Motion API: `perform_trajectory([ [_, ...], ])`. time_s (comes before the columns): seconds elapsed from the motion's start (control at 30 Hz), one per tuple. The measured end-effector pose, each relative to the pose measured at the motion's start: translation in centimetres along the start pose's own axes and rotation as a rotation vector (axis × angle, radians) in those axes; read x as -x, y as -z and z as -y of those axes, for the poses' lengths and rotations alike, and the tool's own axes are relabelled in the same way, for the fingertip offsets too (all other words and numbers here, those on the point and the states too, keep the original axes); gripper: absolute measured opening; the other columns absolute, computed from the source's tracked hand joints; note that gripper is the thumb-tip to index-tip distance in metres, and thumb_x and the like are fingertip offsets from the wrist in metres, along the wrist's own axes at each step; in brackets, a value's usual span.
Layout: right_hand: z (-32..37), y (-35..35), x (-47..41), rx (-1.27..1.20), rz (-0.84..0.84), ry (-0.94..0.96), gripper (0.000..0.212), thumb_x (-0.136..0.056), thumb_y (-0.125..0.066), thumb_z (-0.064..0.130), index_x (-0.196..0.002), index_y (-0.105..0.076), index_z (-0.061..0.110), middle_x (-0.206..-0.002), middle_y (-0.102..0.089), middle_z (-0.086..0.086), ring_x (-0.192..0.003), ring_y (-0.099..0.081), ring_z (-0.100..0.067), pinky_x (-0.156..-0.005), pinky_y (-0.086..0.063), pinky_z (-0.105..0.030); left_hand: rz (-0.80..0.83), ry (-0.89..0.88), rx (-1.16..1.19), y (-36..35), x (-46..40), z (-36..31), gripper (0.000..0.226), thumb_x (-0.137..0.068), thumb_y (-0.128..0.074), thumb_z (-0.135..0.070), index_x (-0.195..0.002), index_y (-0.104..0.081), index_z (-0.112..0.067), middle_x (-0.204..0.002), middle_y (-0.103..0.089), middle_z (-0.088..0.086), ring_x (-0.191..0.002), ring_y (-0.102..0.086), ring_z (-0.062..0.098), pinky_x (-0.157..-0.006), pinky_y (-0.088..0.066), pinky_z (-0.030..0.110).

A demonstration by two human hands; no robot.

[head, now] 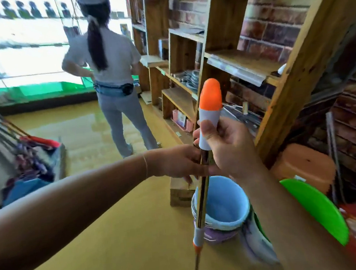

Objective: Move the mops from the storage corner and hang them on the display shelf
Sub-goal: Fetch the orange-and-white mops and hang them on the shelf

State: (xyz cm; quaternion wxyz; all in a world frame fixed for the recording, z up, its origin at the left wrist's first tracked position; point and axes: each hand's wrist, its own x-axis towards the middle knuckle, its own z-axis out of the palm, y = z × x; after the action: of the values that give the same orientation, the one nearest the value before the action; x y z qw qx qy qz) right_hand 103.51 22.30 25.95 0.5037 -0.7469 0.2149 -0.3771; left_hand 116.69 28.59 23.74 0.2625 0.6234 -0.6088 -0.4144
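The long mop with a shiny metal shaft and an orange-capped white plastic handle (203, 175) is held nearly upright in front of the body over the yellow floor (117, 235), its long axis close to vertical with a slight lean, the orange tip pointing up and the head end pointing down past the bottom edge of view, where it cannot be seen. The right hand (227, 146) is wrapped round the white grip, thumb pressed flat along it; the left hand (179, 162) is curled about the metal shaft just below, its fingers partly hidden behind the pole. Just beyond the shaft a light blue plastic bucket (225, 205) stands on the floor, beside a bright green plastic basin (314, 207); the lower pole could be knocked against the bucket if it is swung without being lifted. Farther off, the wooden shelving unit (181, 75) could be struck by the raised tip, and a person in grey (107, 61) standing beyond could be caught during a careless turn.
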Motion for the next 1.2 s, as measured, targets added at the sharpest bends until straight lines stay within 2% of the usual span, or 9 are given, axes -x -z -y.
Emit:
perform_trajectory([
  [0.17,2.5,-8.0,-2.2,-0.018,0.118,0.063,0.03,-0.091,-0.055,0.044,-0.087,-0.067,0.017,-0.073,-0.07,0.001,-0.068,-0.067,-0.007,-0.071,-0.057,-0.033,-0.097,0.048,-0.009,5.4,6.0,3.3,0.008,-0.095,-0.06,-0.031,-0.089,-0.066,-0.03,-0.078,-0.061,-0.013,-0.08,-0.06,0.006,-0.087,-0.058,0.043],
  [0.4,5.6,-20.4,-5.5,-0.041,0.217,0.148,0.031,-0.084,-0.052,0.054,-0.088,-0.065,0.026,-0.082,-0.072,0.003,-0.074,-0.07,-0.009,-0.073,-0.057,-0.034,-0.223,0.059,-0.097,13.9,14.5,9.3,0.034,-0.095,-0.058,-0.037,-0.103,-0.064,-0.004,-0.088,-0.061,0.005,-0.081,-0.059,0.016,-0.085,-0.058,0.047],
  [0.57,8.2,-29.4,-8.2,-0.118,0.302,0.191,0.029,-0.083,-0.054,0.051,-0.09,-0.065,0.025,-0.078,-0.073,0.004,-0.073,-0.071,-0.011,-0.07,-0.06,-0.035,-0.383,0.045,0.032,18.5,21.3,13.5,0.051,-0.087,-0.057,-0.049,-0.104,-0.058,-0.001,-0.087,-0.056,0.005,-0.078,-0.053,0.017,-0.075,-0.05,0.04],
  [0.7,10.1,-36.5,-10.2,-0.155,0.399,0.211,0.029,-0.083,-0.055,0.047,-0.09,-0.065,0.021,-0.077,-0.072,0.003,-0.07,-0.069,-0.007,-0.066,-0.059,-0.028,-0.531,0.069,0.032,22.1,26.4,16.6,0.04,-0.099,-0.054,-0.034,-0.104,-0.056,0.005,-0.086,-0.051,0.012,-0.075,-0.048,0.019,-0.071,-0.045,0.037],
  [0.93,12.4,-48.3,-12.8,-0.206,0.561,0.249,0.022,-0.087,-0.058,0.044,-0.087,-0.065,0.023,-0.077,-0.071,0.003,-0.072,-0.071,-0.011,-0.071,-0.061,-0.034,-0.797,0.163,0.04,27.5,34.7,21.4,0.035,-0.099,-0.056,-0.023,-0.111,-0.057,0.01,-0.089,-0.056,0.017,-0.064,-0.048,0.003,-0.056,-0.043,0.008],
  [1.0,12.9,-51.7,-13.4,-0.223,0.597,0.281,0.025,-0.084,-0.058,0.047,-0.084,-0.065,0.023,-0.075,-0.072,0.001,-0.072,-0.072,-0.018,-0.07,-0.062,-0.04,-0.866,0.176,0.071,28.6,36.9,23.0,0.035,-0.099,-0.055,-0.027,-0.113,-0.058,0.005,-0.101,-0.064,0.022,-0.072,-0.057,0.003,-0.065,-0.05,0.01],
  [1.07,13.2,-55.2,-13.9,-0.245,0.638,0.321,0.02,-0.091,-0.061,0.039,-0.079,-0.067,0.024,-0.076,-0.072,-0.008,-0.073,-0.071,-0.03,-0.071,-0.06,-0.052,-0.928,0.212,0.105,29.7,39.1,24.7,0.034,-0.098,-0.056,-0.033,-0.114,-0.061,-0.004,-0.103,-0.068,0.014,-0.085,-0.065,0.009,-0.083,-0.056,0.025],
  [1.13,13.6,-58.9,-14.5,-0.251,0.687,0.344,0.022,-0.096,-0.061,0.03,-0.077,-0.067,0.021,-0.079,-0.071,-0.016,-0.075,-0.07,-0.035,-0.072,-0.057,-0.056,-0.981,0.265,0.128,31.1,41.6,26.1,0.033,-0.097,-0.055,-0.036,-0.114,-0.062,-0.009,-0.095,-0.068,0.005,-0.079,-0.065,0.005,-0.078,-0.056,0.029],
  [1.2,14.1,-62.8,-15.2,-0.274,0.732,0.366,0.024,-0.097,-0.06,0.027,-0.078,-0.068,0.015,-0.078,-0.071,-0.016,-0.072,-0.07,-0.029,-0.07,-0.058,-0.051,-1.034,0.335,0.119,32.7,44.0,27.5,0.034,-0.097,-0.054,-0.035,-0.113,-0.062,-0.006,-0.093,-0.065,0.012,-0.077,-0.065,0.012,-0.074,-0.056,0.034],
])
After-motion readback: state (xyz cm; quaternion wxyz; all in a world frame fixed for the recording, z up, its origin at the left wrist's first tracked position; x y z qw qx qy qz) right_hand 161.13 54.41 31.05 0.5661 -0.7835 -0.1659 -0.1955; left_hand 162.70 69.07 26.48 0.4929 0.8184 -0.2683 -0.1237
